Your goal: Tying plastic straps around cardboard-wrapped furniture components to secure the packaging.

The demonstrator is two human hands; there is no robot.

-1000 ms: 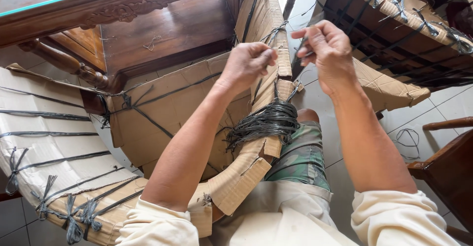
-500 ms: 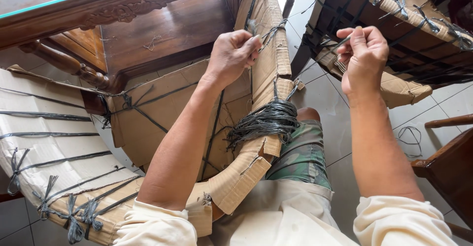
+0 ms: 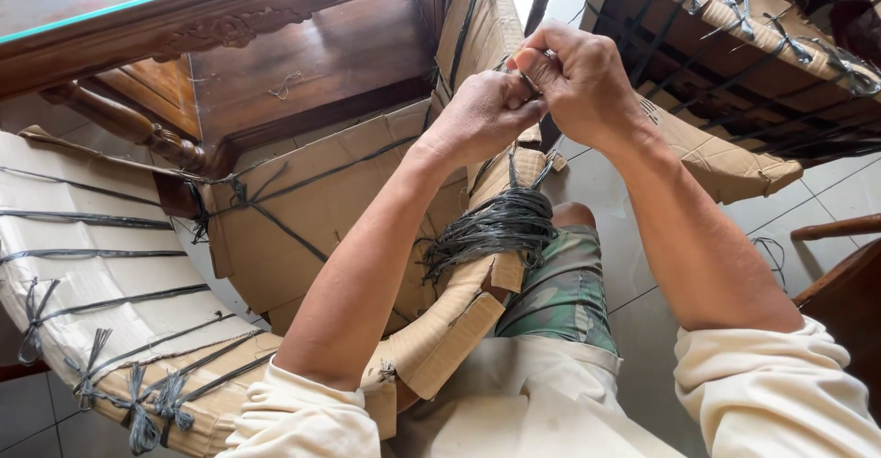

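While both hands meet at upper centre, left hand and right hand pinching 1 dark twine strand above its coil on the cardboard-wrapped leg, knotting seems underway; next needs a firm pull.

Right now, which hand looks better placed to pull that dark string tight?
Probably the right hand: its fingers pinch the dark string on top, with open space to its outer side. The left hand sits beneath, close against the cardboard-wrapped piece, seemingly steadying.
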